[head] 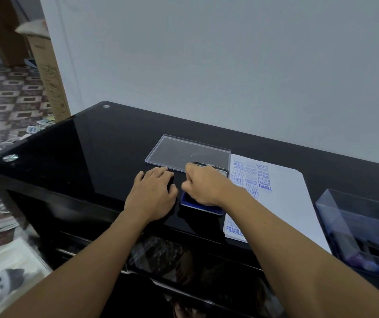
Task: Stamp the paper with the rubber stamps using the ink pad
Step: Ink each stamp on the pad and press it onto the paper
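Pale wall (207, 65) behind, glossy black glass table (96, 157) pushed against it. Patterned floor (7, 95) and a tall cardboard box (48, 74) off to the left.

Both bare forearms reach in from the bottom edge and angle toward the table's middle.

White paper (294, 203) lies flat on the right half of the table, already carrying blue prints: AMENDED, SAMPLE, AIR MAIL, FRAGILE, more FRAGILE at the near edge. Clear plastic box (356, 221) sits just right of the paper, with dark items inside too blurred to name. Clear flat lid (184, 152) lies behind the hands, at the paper's far left corner.

Ink pad (188, 201), a blue pad in a metal-rimmed tray, sits against the paper's left edge, mostly covered by the right hand.

Left hand (154, 193): palm down, flat on the glass just left of the ink pad, fingers straight and slightly spread, tips near the lid's front edge, holding nothing.

Right hand (207, 184): knuckles up over the ink pad, wrist low, fingers curled down and inward. Possibly pinching a stamp onto the pad, but whatever is under the fingers is hidden, so grip cannot be told. Hands are close together, not touching.
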`<state>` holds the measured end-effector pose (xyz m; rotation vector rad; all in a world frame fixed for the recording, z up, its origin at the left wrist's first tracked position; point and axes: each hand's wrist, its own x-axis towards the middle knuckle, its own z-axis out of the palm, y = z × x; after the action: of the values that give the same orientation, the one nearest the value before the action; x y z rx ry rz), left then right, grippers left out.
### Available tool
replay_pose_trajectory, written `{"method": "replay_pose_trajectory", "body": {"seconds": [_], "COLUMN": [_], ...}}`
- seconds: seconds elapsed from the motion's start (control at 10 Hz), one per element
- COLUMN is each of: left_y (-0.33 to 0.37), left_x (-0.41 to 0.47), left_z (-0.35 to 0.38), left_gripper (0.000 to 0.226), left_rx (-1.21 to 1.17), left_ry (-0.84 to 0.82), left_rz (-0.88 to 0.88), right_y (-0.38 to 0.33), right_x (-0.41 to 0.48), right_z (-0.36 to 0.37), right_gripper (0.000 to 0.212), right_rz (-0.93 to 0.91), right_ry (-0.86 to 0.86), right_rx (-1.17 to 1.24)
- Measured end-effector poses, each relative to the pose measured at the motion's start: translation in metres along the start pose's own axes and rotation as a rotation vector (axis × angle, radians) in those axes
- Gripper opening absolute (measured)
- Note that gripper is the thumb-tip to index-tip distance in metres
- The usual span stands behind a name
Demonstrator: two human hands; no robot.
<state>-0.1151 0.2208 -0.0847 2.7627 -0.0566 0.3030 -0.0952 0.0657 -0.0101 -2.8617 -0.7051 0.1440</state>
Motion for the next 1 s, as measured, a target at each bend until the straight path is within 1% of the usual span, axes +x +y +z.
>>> {"method": "replay_pose_trajectory", "body": {"seconds": [0.2,0.5,0.6,0.9,1.0], "left_y": [-0.001,-0.001,0.000,-0.001,-0.001], "left_x": [0.000,0.000,0.000,0.001,0.001], "left_z": [-0.001,0.000,0.000,0.000,0.000], "left_gripper": [0.044,0.047,0.047,0.042,0.042], "left_rx": [0.008,0.002,-0.003,0.000,-0.005], "left_ry": [-0.003,0.002,0.001,0.006,0.007], "left_rz": [0.003,0.003,0.003,0.008,0.009], "right_y": [-0.006,0.008,0.006,-0.010,-0.010], "right_x": [0.008,-0.007,-0.006,0.009,0.009], "right_z": [-0.002,0.012,0.012,0.000,0.000], "right_gripper": [0.015,0.013,0.013,0.015,0.015], "right_rz": [0.005,0.012,0.013,0.039,0.041], "right_ry": [-0.029,0.100,0.096,-0.015,-0.025], "right_rx": [-0.045,0.081,0.069,-0.061,-0.056]}}
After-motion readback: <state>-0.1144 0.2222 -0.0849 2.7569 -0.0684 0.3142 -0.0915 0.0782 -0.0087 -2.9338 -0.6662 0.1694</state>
